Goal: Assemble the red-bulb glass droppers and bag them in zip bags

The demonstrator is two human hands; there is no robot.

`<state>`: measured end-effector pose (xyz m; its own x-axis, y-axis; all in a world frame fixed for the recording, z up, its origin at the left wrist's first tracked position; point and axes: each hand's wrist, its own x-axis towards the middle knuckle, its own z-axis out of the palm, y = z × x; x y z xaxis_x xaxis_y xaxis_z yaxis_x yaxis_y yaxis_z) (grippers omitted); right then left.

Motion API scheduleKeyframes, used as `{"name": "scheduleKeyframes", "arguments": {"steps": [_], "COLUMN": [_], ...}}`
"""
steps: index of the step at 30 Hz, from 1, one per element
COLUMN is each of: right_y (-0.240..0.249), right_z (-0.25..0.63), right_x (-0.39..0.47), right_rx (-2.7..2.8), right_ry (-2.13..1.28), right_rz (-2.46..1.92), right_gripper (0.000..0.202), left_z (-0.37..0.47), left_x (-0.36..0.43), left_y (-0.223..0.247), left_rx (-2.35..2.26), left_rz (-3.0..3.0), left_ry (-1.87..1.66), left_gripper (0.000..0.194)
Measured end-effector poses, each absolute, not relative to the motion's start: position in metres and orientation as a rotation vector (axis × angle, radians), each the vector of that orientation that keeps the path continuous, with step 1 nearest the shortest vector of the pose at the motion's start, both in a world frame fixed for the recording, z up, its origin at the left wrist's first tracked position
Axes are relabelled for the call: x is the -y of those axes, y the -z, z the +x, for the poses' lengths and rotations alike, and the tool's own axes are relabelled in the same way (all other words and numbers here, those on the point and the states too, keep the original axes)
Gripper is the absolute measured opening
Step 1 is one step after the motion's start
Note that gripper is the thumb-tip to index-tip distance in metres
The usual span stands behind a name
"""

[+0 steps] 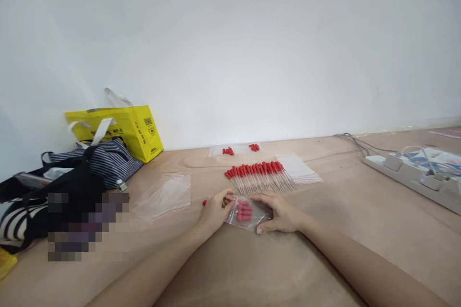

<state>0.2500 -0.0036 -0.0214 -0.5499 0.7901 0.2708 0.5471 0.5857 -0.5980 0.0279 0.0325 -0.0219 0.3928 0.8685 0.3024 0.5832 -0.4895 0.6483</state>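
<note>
A clear plastic zip bag lies low over the table in front of me, with several red-bulbed glass droppers inside. My left hand pinches the bag's left end, fingers curled together. Around the bag's right end curves my right hand, its thumb on the near edge and fingers on the far side. A small red piece pokes out beside my left hand, the rest of it hidden. Just beyond the hands, a slanted row of red-bulbed droppers rests on the table.
Flat clear bags lie to the left, white sheets right of the row. Further back, two small red clusters sit on clear plastic. Black bag, striped bag and yellow bag stand left; a power strip lies right.
</note>
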Motion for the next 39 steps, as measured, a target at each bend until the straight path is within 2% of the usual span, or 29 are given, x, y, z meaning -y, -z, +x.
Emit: {"name": "scheduleKeyframes", "arguments": {"steps": [5,10,20,27,39], "right_y": [0.017,0.016,0.02,0.021,0.022], "right_z": [0.253,0.253,0.243,0.241,0.234], "right_x": [0.008,0.012,0.004,0.002,-0.001], "right_rx": [2.342,2.402,2.397,2.387,2.394], "right_ry": [-0.631,-0.62,-0.618,-0.609,-0.556], "right_rz": [-1.033,-1.047,-0.973,-0.991,-1.011], "right_gripper": [0.079,0.088,0.082,0.081,0.078], "left_z": [-0.003,-0.028,-0.077,-0.066,-0.02], "left_x": [-0.043,-0.045,-0.012,-0.003,0.002], "left_y": [0.005,0.001,-0.004,-0.01,-0.011], "left_rx": [-1.374,-1.421,-1.506,-1.391,-1.188], "left_rz": [2.562,2.533,2.564,2.643,2.475], "left_ry": [-0.819,-0.598,-0.74,-0.609,-0.63], "left_gripper": [0.018,0.011,0.017,0.017,0.013]}}
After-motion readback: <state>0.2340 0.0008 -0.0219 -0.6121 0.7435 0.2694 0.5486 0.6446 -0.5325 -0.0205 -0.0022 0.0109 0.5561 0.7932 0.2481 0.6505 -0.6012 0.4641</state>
